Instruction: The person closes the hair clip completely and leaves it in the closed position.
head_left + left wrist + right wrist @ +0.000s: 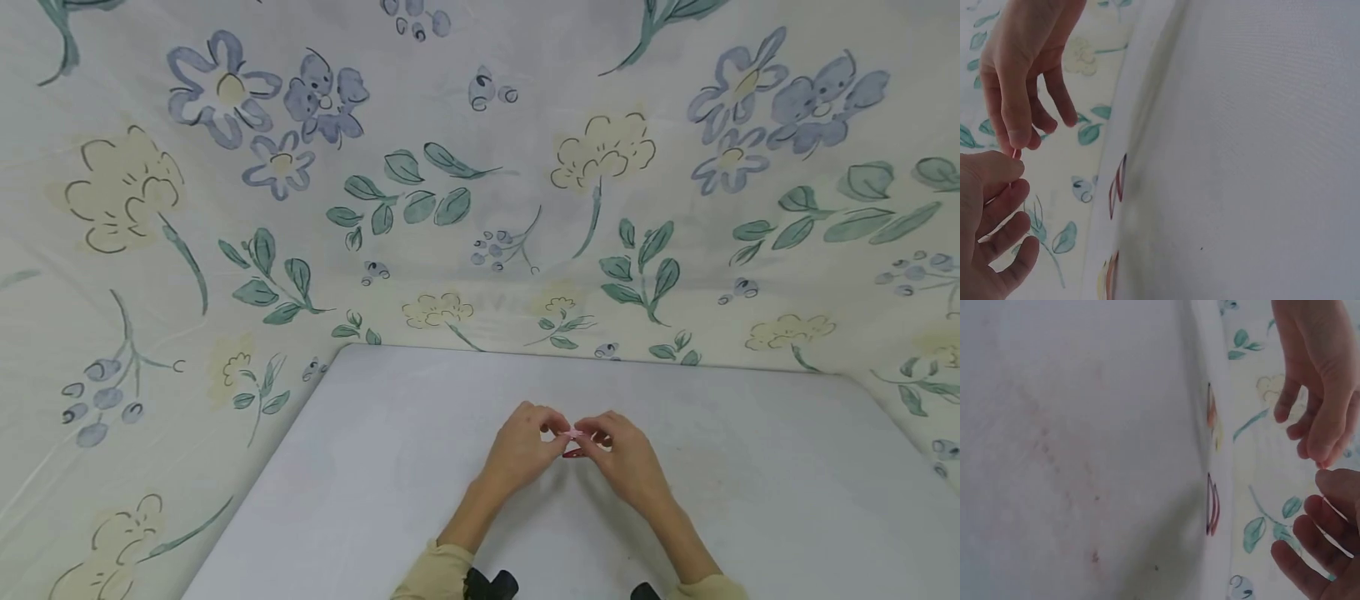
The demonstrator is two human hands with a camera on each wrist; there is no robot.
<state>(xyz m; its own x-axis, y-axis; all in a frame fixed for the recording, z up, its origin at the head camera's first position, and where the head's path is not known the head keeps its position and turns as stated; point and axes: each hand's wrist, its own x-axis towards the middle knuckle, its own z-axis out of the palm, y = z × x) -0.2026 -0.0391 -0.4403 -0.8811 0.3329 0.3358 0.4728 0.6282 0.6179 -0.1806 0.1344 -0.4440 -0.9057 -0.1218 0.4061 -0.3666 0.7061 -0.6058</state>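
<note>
Both hands meet over the table and pinch a small pink strip [574, 433] between their fingertips. My left hand [517, 446] holds its left end, and my right hand [626, 454] holds its right end. Most of the strip is hidden behind the fingers, so its exact kind cannot be told. In the left wrist view, a sliver of the pink strip [1017, 153] shows between the two hands. Just below the fingertips, a dark red pointed piece [573, 453] lies on the table, partly covered by the right thumb.
A white table [360, 467] spreads under both arms. In the wrist views, thin reddish loops [1123, 175] and an orange-yellow piece [1109, 278] lie near the far side. Behind rises a flower-patterned cloth [510, 192]. Black straps [491, 583] show near the left sleeve.
</note>
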